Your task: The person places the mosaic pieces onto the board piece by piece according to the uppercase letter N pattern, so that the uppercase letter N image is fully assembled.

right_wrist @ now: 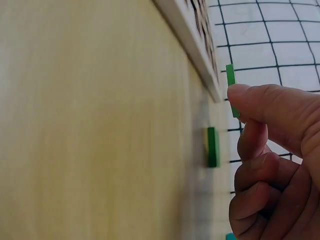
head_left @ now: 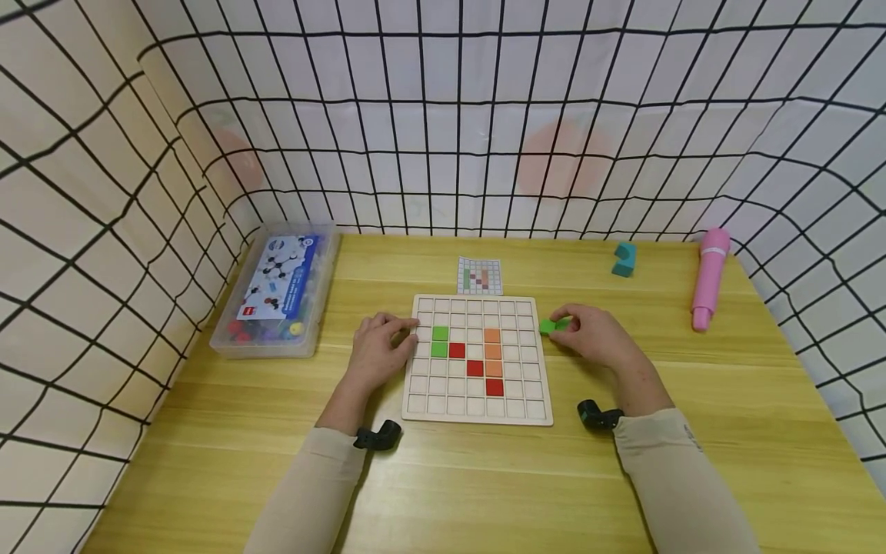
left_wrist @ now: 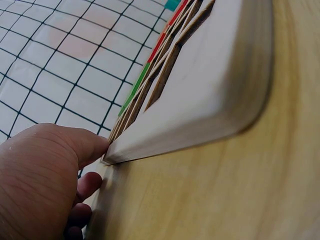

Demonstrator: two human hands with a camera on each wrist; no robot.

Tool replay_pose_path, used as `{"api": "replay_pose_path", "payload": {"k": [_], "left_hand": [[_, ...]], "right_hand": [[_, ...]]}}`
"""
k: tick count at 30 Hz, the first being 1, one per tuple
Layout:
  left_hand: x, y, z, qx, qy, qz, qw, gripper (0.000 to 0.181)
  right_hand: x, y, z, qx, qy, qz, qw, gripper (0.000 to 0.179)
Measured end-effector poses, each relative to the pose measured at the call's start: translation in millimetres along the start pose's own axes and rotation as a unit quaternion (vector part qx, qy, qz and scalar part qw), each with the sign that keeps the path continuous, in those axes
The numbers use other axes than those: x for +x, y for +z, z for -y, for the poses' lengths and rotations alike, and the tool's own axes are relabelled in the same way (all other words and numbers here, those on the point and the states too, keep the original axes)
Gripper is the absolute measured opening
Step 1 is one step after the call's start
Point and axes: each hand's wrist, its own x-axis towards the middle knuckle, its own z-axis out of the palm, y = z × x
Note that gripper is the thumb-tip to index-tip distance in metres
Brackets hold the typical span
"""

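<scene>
A pale wooden grid board (head_left: 443,400) lies flat on the table, holding green tiles (head_left: 440,333), several red tiles (head_left: 474,368) and a column of orange tiles (head_left: 492,351). My left hand (head_left: 377,350) touches the board's left edge with thumb and index finger; in the left wrist view a fingertip (left_wrist: 97,146) meets that edge. Right of the board, my right hand (head_left: 595,335) pinches a green tile (right_wrist: 231,75) between thumb and index finger. Another green tile (right_wrist: 213,147) is on the table below that hand. The right hand's other fingers are curled.
A small printed pattern card (head_left: 480,276) lies behind the board. At back left is a clear plastic box (head_left: 277,288) of coloured parts. A teal block (head_left: 624,260) and a pink microphone-shaped object (head_left: 709,278) lie at the back right. White gridded cloth (head_left: 443,115) walls the table.
</scene>
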Motion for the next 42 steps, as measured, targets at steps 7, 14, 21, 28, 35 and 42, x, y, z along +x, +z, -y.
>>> {"api": "replay_pose_path", "payload": {"k": [7, 14, 21, 28, 35, 42], "left_hand": [[-0.3, -0.6, 0.0, 0.002, 0.001, 0.000, 1.0000, 0.034], [0.1, -0.4, -0.1, -0.003, 0.001, 0.000, 1.0000, 0.034], [0.1, 0.4, -0.1, 0.000, 0.000, -0.003, 1.0000, 0.034], [0.9, 0.5, -0.4, 0.004, -0.003, -0.001, 1.0000, 0.034], [0.5, 0.0, -0.3, 0.000, -0.001, -0.003, 1.0000, 0.033], [-0.2, 0.4, 0.1, 0.002, 0.006, -0.006, 1.0000, 0.034]], "right_hand": [[-5.5, 5, 17, 0.036, -0.020, 0.003, 0.9991, 0.031], [-6.3, 20, 38, 0.061, -0.040, 0.014, 0.9972, 0.030], [-4.0, 34, 54, 0.072, -0.059, 0.027, 0.9953, 0.026], [-8.0, 47, 76, 0.084, -0.078, 0.043, 0.9925, 0.026], [-9.4, 62, 93, 0.088, -0.093, 0.065, 0.9897, 0.022], [-10.1, 74, 111, 0.052, -0.110, 0.067, 0.9903, 0.020]]}}
